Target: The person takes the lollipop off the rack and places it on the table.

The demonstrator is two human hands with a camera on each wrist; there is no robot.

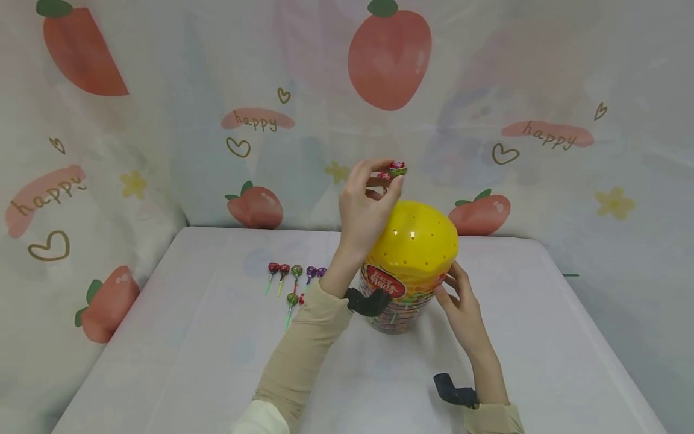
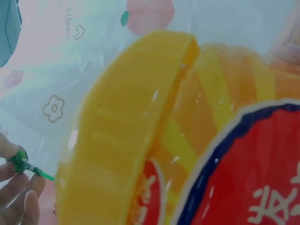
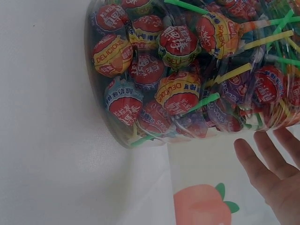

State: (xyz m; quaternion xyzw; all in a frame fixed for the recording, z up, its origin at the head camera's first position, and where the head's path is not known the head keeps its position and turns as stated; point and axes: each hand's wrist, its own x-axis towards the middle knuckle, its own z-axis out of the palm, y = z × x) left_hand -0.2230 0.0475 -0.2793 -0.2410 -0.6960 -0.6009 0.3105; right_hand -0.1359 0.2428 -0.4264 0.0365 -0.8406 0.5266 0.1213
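My left hand (image 1: pixel 366 211) is raised over the left side of the yellow lid (image 1: pixel 420 238) of a big clear jar (image 1: pixel 398 318). Its fingertips pinch a lollipop (image 1: pixel 398 169) in a red and green wrapper; a second red wrapper shows between the fingers. In the left wrist view a green-wrapped lollipop (image 2: pixel 18 160) with a green stick is at those fingers. At the jar's right side is my right hand (image 1: pixel 464 319), its fingers extended against or close to the label. Many wrapped lollipops (image 3: pixel 178 96) fill the jar, seen through its wall in the right wrist view.
Left of the jar, several lollipops (image 1: pixel 296 271) lie in rows on the white-covered table (image 1: pixel 206 343), some hidden behind my left forearm. A printed curtain (image 1: pixel 320 72) with peaches and hearts hangs behind the table.
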